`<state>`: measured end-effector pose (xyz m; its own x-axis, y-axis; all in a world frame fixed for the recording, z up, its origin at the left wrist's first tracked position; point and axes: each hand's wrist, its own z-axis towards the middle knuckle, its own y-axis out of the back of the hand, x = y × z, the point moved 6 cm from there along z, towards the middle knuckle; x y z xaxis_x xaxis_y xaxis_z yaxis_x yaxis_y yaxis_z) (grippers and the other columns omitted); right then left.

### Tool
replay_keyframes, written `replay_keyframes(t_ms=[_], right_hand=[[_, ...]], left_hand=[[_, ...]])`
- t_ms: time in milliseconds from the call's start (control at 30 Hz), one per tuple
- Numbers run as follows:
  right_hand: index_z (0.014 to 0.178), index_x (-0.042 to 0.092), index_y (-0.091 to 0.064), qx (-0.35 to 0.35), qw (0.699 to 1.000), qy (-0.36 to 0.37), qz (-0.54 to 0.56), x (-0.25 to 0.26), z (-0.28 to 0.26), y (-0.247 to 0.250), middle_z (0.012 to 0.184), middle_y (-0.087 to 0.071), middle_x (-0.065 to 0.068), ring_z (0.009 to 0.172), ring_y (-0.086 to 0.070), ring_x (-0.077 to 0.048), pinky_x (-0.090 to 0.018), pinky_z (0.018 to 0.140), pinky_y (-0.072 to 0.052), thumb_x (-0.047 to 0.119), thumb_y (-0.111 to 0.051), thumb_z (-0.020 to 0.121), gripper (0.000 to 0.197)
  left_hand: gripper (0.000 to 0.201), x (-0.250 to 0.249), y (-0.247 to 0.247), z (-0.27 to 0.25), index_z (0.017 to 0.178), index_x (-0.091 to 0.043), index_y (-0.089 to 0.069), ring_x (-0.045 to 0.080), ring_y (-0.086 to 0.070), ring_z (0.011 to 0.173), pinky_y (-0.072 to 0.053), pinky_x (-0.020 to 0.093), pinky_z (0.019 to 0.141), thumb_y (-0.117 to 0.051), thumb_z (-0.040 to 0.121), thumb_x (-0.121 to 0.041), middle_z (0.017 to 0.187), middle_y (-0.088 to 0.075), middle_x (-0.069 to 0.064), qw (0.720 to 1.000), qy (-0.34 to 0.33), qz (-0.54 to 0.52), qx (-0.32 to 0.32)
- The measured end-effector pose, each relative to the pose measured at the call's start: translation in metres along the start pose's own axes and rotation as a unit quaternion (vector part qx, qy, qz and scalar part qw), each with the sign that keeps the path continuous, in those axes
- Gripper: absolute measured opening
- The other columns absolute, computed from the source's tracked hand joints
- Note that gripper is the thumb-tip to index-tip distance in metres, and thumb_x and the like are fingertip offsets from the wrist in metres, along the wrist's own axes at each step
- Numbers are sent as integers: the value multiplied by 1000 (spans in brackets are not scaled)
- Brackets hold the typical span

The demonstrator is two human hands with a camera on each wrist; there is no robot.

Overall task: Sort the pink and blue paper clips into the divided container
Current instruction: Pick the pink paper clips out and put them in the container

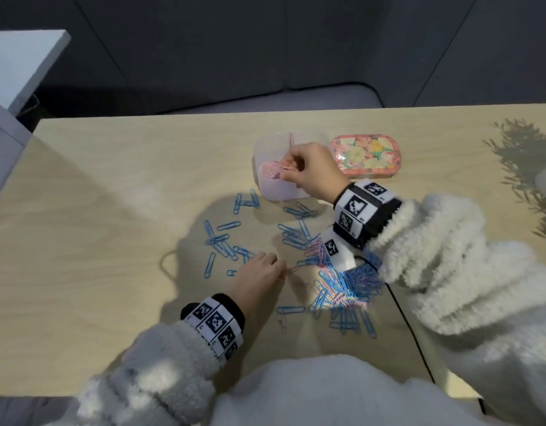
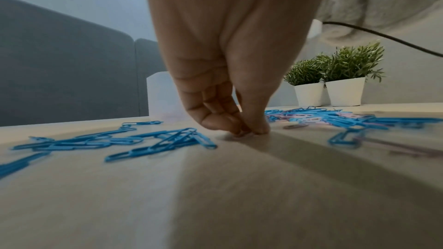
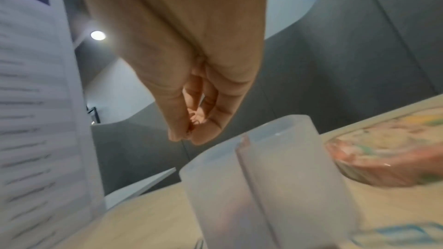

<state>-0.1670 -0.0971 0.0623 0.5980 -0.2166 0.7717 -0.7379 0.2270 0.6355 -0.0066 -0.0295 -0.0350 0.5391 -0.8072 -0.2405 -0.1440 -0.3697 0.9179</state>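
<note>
Right hand (image 1: 311,170) fingers pinch light, springy pink clips (image 1: 285,168) over the container (image 1: 265,192); left hand (image 1: 261,272) fingers pinch one off the surface (image 1: 111,179).

Divided container (image 1: 267,192) right half hidden by right hand (image 1: 314,170); floral lid (image 3: 388,158) blurred

Matt pale wood-grain tabletop (image 1: 111,210), frosted translucent plastic divided container (image 1: 265,186), glossy floral lid (image 1: 366,153) — fluffy white fleece sleeves (image 1: 434,241).

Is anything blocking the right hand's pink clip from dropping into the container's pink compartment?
Nothing visible. The right hand pinches a pink clip over the open container, above the pink clips already inside. The floral tin sits beside it, clear.
</note>
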Motion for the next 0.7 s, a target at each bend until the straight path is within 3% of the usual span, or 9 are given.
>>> replay_keyframes(t_ms=[67,133,233,333,400,467,533,700], right_hand=[[85,-1,-70,-33,999,-2,-2,6,22,4,70,-63,-2,68,-51,-13,-15,57,-40,1,-68,75,11],[93,-2,-70,-11,999,-12,-28,6,35,-1,91,-70,-13,79,-57,-15,-21,74,-48,1,-66,77,17],[105,1,-67,22,997,-21,-75,4,35,-4,108,-68,-15,100,-62,-25,-35,94,-48,4,-62,82,24],[95,5,-70,6,997,6,-78,5,3,2,99,-71,-12,93,-62,-24,-32,87,-48,3,-53,84,20],[88,9,-71,77,990,11,-113,-6,-36,-12,93,-72,-9,86,-62,-24,-32,80,-48,5,-54,82,18],[89,16,-70,191,964,-10,-184,-28,-79,-33,97,-70,-7,91,-62,-27,-31,76,-45,13,-56,79,17],[89,17,-66,260,937,-26,-231,-48,-113,-51,100,-67,-6,95,-60,-28,-31,72,-42,21,-58,80,13],[94,18,-61,249,933,5,-260,-59,-142,-72,105,-62,-3,99,-59,-28,-35,73,-42,33,-56,84,19]], left_hand=[[25,0,2,3,109,-8,-53,28,-49,107,-38,37,77,-36,96,-21,111,-55,12,1000,-16,14,20],[25,2,3,9,110,-7,-53,30,-51,108,-38,37,82,-38,96,-20,112,-57,14,999,-26,27,35],[23,5,1,15,110,-8,-54,29,-53,108,-38,35,86,-41,95,-20,113,-59,13,997,-28,25,61],[18,9,9,18,102,-9,-60,27,-57,102,-40,34,82,-51,90,-18,106,-63,11,997,-39,-42,47],[13,13,27,21,96,-8,-61,27,-58,95,-39,31,77,-57,86,-15,99,-64,11,993,-45,-109,4],[10,20,54,29,91,-7,-61,29,-58,87,-41,35,75,-60,84,-14,90,-64,12,986,-45,-142,-70],[8,28,85,40,87,-6,-62,29,-58,82,-43,37,72,-61,83,-13,87,-65,13,976,-34,-149,-155],[14,41,143,72,81,-10,-67,30,-60,77,-47,37,71,-54,80,-17,82,-66,12,949,-15,-127,-288]])
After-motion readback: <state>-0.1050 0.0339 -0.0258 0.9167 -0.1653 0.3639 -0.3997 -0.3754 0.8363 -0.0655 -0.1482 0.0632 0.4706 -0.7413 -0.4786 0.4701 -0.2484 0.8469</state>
